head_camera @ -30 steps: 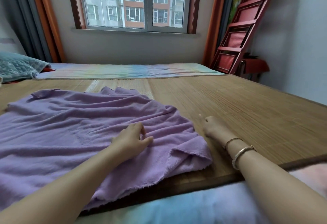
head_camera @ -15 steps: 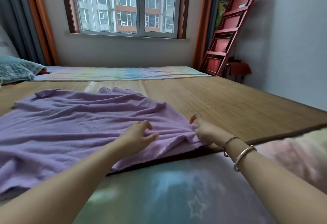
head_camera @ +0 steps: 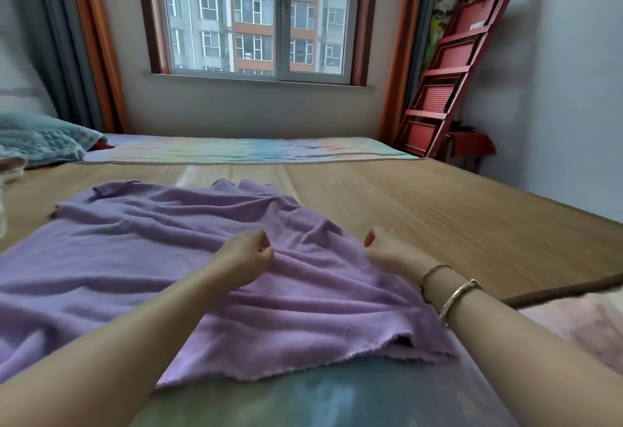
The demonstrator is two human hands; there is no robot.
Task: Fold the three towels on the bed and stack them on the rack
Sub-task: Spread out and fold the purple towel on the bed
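Two hands work on one purple towel that lies spread and rumpled across the bamboo mat on the bed, its near frayed edge hanging over onto the pastel sheet. The left hand sits on the middle of the cloth with fingers curled in, bunching a ridge of fabric. The right hand, also curled into a loose fist, rests at the towel's right edge; whether it pinches cloth I cannot tell. Two bracelets circle the right wrist. A red rack leans against the wall in the far right corner, beside the window. A teal pillow lies far left.
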